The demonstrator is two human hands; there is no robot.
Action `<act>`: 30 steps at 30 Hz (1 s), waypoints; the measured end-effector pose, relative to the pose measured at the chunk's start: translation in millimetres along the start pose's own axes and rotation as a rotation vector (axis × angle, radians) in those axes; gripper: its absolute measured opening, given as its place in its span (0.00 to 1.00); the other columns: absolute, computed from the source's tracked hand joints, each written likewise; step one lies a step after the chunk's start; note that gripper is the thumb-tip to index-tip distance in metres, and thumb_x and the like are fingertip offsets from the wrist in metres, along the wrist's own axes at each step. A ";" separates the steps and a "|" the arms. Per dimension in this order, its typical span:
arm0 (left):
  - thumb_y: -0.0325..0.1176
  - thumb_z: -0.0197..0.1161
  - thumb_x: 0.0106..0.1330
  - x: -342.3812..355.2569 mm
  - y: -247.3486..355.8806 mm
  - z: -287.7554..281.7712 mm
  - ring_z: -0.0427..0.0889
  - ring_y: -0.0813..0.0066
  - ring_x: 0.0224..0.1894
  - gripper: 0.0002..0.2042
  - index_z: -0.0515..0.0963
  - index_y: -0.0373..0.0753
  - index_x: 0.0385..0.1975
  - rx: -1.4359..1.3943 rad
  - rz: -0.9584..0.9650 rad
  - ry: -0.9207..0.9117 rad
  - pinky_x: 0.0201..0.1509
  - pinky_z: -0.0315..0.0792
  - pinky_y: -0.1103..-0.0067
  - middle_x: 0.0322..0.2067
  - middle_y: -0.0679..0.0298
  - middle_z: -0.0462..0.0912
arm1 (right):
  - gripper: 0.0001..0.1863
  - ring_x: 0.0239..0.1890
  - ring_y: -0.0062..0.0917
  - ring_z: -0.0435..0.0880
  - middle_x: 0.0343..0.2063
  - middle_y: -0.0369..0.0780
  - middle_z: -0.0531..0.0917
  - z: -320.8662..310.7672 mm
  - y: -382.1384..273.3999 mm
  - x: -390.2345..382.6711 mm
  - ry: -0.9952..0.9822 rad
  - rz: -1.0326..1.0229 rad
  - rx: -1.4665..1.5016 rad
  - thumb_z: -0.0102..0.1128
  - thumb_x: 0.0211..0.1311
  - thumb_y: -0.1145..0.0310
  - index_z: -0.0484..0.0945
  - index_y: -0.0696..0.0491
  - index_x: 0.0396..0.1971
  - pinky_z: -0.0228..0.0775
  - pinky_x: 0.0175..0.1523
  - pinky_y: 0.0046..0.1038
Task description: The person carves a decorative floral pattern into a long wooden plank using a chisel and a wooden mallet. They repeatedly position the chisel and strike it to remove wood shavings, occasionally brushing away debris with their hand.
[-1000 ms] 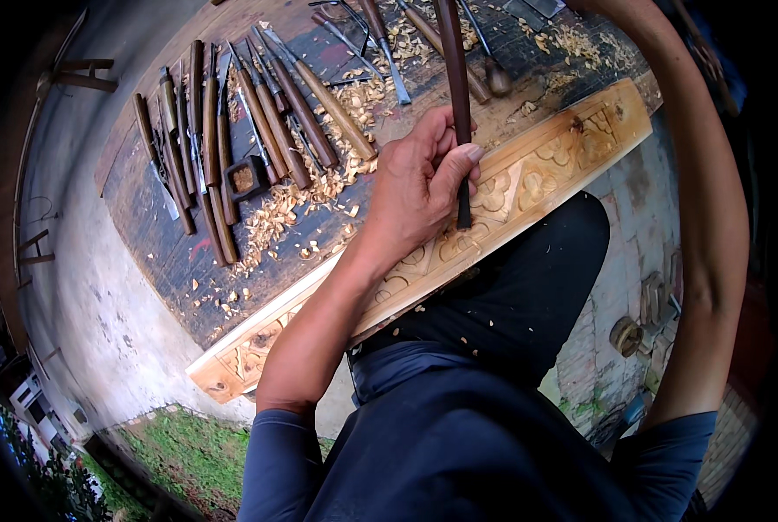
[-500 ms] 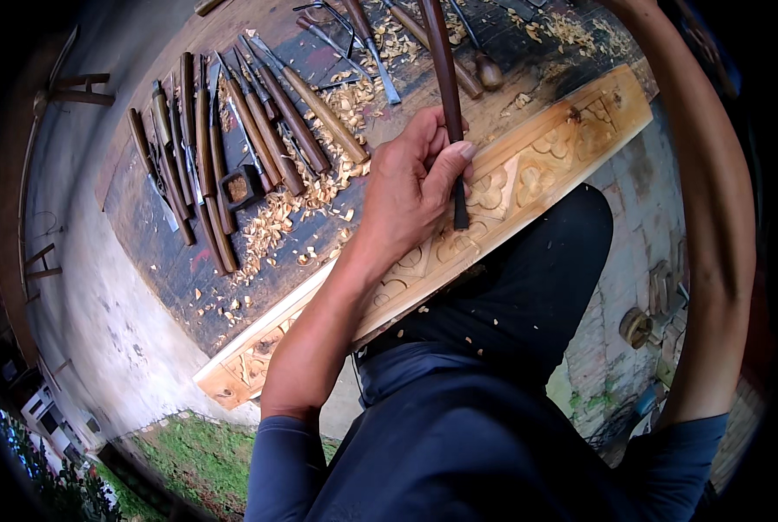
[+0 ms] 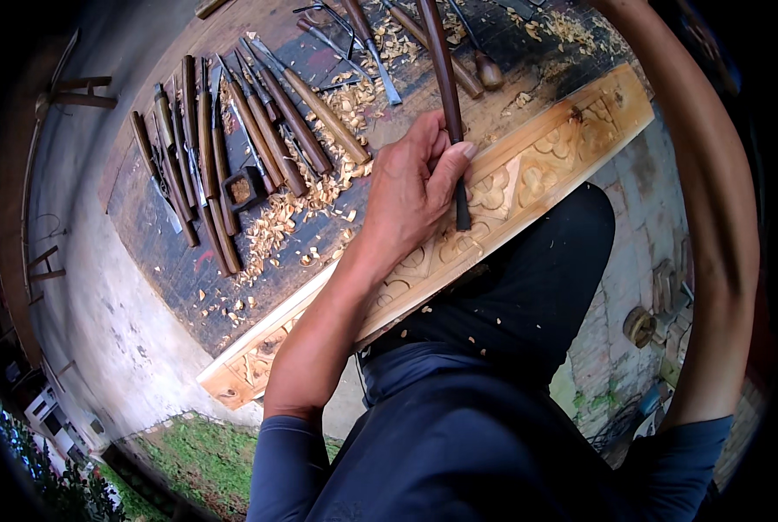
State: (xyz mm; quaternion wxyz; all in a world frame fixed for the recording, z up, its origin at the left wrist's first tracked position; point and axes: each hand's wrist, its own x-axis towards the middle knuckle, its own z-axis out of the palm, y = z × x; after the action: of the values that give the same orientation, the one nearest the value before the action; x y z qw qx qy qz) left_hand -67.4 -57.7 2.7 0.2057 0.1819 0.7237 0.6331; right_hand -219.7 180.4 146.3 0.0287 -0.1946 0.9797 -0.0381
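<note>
My left hand is closed round the lower part of a wood chisel, thumb along its shaft. The chisel stands nearly upright, its dark handle reaching past the top edge of the view. Its flat tip rests on or just over a long pale wooden board carved with rounded leaf-like shapes and triangles. This board slants along the near edge of the workbench, and my left forearm crosses it. My right arm arches up the right side and leaves at the top, so the right hand is out of sight.
Several chisels and gouges lie in a row on the dark workbench, among curled wood shavings. Beside them is a small dark square box. More tools, one a round-handled one, lie at the far side. My knee is under the board.
Almost nothing differs. The view has shifted very slightly; my left hand keeps the chisel at the same spot on the board.
</note>
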 end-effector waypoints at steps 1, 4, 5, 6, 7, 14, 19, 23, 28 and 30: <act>0.32 0.62 0.80 0.0 3.1 -0.1 0.80 0.83 0.28 0.14 0.75 0.30 0.57 0.012 -0.004 -0.002 0.33 0.76 0.83 0.27 0.67 0.81 | 0.31 0.43 0.45 0.87 0.37 0.51 0.88 -8.9 0.8 0.8 -0.038 -0.011 0.042 0.73 0.44 0.65 0.82 0.58 0.53 0.77 0.51 0.42; 0.32 0.62 0.80 0.0 3.2 0.5 0.80 0.83 0.28 0.14 0.75 0.30 0.57 0.026 0.012 0.007 0.33 0.76 0.83 0.26 0.68 0.81 | 0.30 0.40 0.32 0.86 0.35 0.45 0.87 4.6 12.6 2.9 0.227 0.056 0.460 0.73 0.46 0.67 0.82 0.58 0.53 0.78 0.48 0.34; 0.32 0.62 0.80 -0.1 2.4 0.7 0.80 0.83 0.28 0.14 0.75 0.30 0.58 0.027 0.023 0.012 0.33 0.76 0.82 0.26 0.68 0.81 | 0.29 0.39 0.29 0.85 0.35 0.43 0.87 6.3 11.2 2.9 0.299 0.128 0.623 0.73 0.46 0.67 0.82 0.58 0.53 0.77 0.47 0.33; 0.31 0.62 0.80 0.1 1.9 -0.2 0.80 0.84 0.28 0.14 0.75 0.30 0.57 0.059 0.028 0.011 0.33 0.76 0.82 0.26 0.68 0.81 | 0.28 0.38 0.22 0.82 0.34 0.40 0.85 0.7 -1.5 -1.4 0.296 0.235 0.554 0.73 0.47 0.68 0.83 0.58 0.53 0.76 0.46 0.28; 0.31 0.62 0.80 -0.2 1.5 -1.1 0.80 0.84 0.28 0.14 0.75 0.30 0.57 0.092 0.032 0.010 0.33 0.75 0.82 0.26 0.68 0.81 | 0.30 0.40 0.29 0.85 0.36 0.44 0.87 -4.5 -1.2 -2.7 0.116 0.155 0.398 0.73 0.46 0.68 0.82 0.57 0.54 0.77 0.48 0.33; 0.31 0.62 0.80 -0.2 -0.3 -1.2 0.79 0.84 0.28 0.14 0.75 0.30 0.58 0.096 0.025 -0.006 0.33 0.75 0.82 0.25 0.69 0.80 | 0.33 0.46 0.44 0.88 0.42 0.51 0.89 -1.8 -3.4 2.4 0.199 0.166 0.402 0.74 0.43 0.67 0.84 0.55 0.56 0.78 0.53 0.41; 0.32 0.63 0.79 -0.5 2.9 0.3 0.77 0.85 0.27 0.14 0.76 0.31 0.57 0.156 0.028 -0.006 0.33 0.72 0.82 0.24 0.69 0.80 | 0.32 0.46 0.43 0.87 0.43 0.51 0.89 -9.0 4.5 4.1 -0.075 -0.011 0.078 0.74 0.44 0.67 0.83 0.56 0.56 0.78 0.54 0.40; 0.34 0.64 0.78 -0.3 3.9 -0.1 0.74 0.85 0.27 0.13 0.78 0.33 0.55 0.240 0.058 0.016 0.34 0.70 0.81 0.23 0.69 0.80 | 0.32 0.45 0.36 0.87 0.41 0.48 0.89 -0.6 10.6 3.6 0.227 0.244 0.495 0.74 0.43 0.68 0.83 0.57 0.55 0.78 0.53 0.36; 0.36 0.65 0.76 -2.1 7.6 0.1 0.74 0.76 0.26 0.12 0.78 0.34 0.49 0.240 0.054 0.023 0.33 0.70 0.76 0.21 0.65 0.78 | 0.31 0.48 0.42 0.88 0.42 0.52 0.89 6.3 2.0 -2.1 0.125 0.031 0.061 0.71 0.44 0.67 0.84 0.56 0.54 0.78 0.54 0.39; 0.34 0.65 0.77 -3.3 11.4 0.6 0.74 0.85 0.28 0.11 0.78 0.33 0.50 0.227 0.042 0.004 0.35 0.69 0.82 0.22 0.69 0.80 | 0.31 0.46 0.38 0.88 0.41 0.50 0.89 9.1 15.3 -4.0 0.258 -0.023 0.270 0.72 0.43 0.67 0.84 0.58 0.53 0.78 0.54 0.37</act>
State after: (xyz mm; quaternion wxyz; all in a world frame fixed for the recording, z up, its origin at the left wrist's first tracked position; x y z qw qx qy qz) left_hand -64.3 -57.5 14.2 0.1692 0.2178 0.7872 0.5516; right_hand -221.1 195.4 136.1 -0.0719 -0.1937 0.9590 -0.1940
